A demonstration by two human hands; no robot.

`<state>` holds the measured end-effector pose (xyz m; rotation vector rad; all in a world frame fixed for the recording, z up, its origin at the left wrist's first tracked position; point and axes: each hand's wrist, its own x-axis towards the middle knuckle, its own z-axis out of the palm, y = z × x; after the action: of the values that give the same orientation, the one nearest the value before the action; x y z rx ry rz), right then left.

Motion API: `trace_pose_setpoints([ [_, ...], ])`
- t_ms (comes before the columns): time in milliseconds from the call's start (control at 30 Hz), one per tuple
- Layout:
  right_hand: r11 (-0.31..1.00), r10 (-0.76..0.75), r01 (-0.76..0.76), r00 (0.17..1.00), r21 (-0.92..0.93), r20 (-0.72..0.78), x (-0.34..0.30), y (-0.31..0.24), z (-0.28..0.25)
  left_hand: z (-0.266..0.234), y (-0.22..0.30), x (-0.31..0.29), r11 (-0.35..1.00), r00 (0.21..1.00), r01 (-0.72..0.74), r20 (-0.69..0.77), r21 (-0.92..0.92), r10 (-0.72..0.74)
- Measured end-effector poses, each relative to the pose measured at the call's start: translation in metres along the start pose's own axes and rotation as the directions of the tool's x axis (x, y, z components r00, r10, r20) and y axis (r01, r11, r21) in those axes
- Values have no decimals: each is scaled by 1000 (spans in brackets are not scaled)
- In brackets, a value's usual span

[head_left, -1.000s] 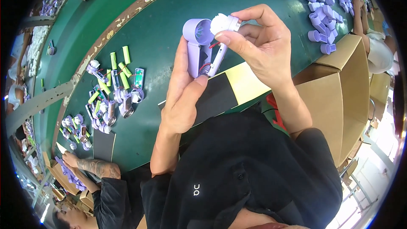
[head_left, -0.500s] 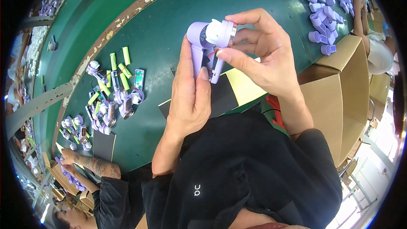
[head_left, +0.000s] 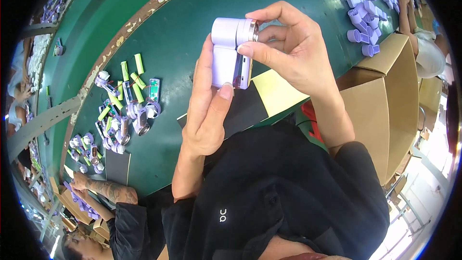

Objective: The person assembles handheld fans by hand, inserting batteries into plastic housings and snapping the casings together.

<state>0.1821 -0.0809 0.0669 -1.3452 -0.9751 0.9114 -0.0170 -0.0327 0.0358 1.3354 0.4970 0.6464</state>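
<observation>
Green surface (head_left: 183, 29) spreads across my feed, with one two-tone mat (head_left: 279, 91) at its near edge, part black and part yellow; I place everything by that mat. Closest to my camera, on the mat's near side, is the wearer's black shirt (head_left: 269, 188). Two bare hands are raised by the mat's far edge, one part in each. I see the left grip (head_left: 204, 123) wrapped along one lilac casing (head_left: 224, 31), thumb pressed at its lower end. My view has the right grip (head_left: 301, 53) pinching the metal-rimmed end of one ringed insert (head_left: 244, 32) between thumb and forefinger. Both parts are off the surface; their round ends meet, while a dark gap shows between their handles.

Just right of the mat I find one red object (head_left: 309, 111), partly hidden, and past it one open carton (head_left: 365, 120). Left of the mat lie two clusters of lilac units (head_left: 141, 123), too overlapped for me to count; among the nearer one I make out roughly eight green cells (head_left: 139, 63) and one bare circuit board (head_left: 154, 90). One black sheet (head_left: 118, 166) also lies left of the mat, beside one co-worker's sleeve (head_left: 127, 231). Far beyond the mat, rightward, sits one heap of lilac shells (head_left: 356, 19), well over a dozen.
</observation>
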Motion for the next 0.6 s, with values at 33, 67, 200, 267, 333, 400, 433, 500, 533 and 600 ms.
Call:
trace_pose_setpoints([
  [33, 1000, 3, -3, 1000, -6, -2, 0, 0, 0, 0, -1, 0, 1000, 1000, -24, 5, 7, 24],
  [67, 1000, 6, -6, 1000, -11, -3, 1, 0, -1, 1, -1, 0, 999, 999, -48, 9, 13, 48],
  [200, 1000, -4, 3, 1000, -22, -10, 1, 1, -2, -2, -3, 1, 995, 999, -28, 26, 95, 26],
  [267, 1000, 3, -3, 1000, -19, -30, 1, 3, -1, -4, -4, 0, 989, 998, -3, 58, 145, -5],
  [333, 1000, 21, -21, 999, -8, -24, -1, 1, 5, 1, -3, 2, 996, 998, 0, 66, 90, -6],
  [400, 999, 39, -39, 999, 1, -20, -1, 0, 6, 5, -3, 4, 999, 997, 3, 77, 33, -6],
  [433, 999, 45, -46, 999, -21, -23, -1, 0, 6, 7, -5, 5, 999, 998, -22, 55, 26, 20],
  [500, 998, 49, -50, 998, -45, -25, -1, 2, 5, 9, -5, 7, 999, 998, -50, 33, 19, 49],
  [533, 999, 30, -31, 999, -42, -26, -1, 5, 5, 10, -5, 9, 990, 999, -36, -4, -136, 36],
  [600, 999, 10, -11, 1000, -40, -26, -1, 7, 6, 9, -5, 12, 957, 999, -29, -38, -288, 19],
])
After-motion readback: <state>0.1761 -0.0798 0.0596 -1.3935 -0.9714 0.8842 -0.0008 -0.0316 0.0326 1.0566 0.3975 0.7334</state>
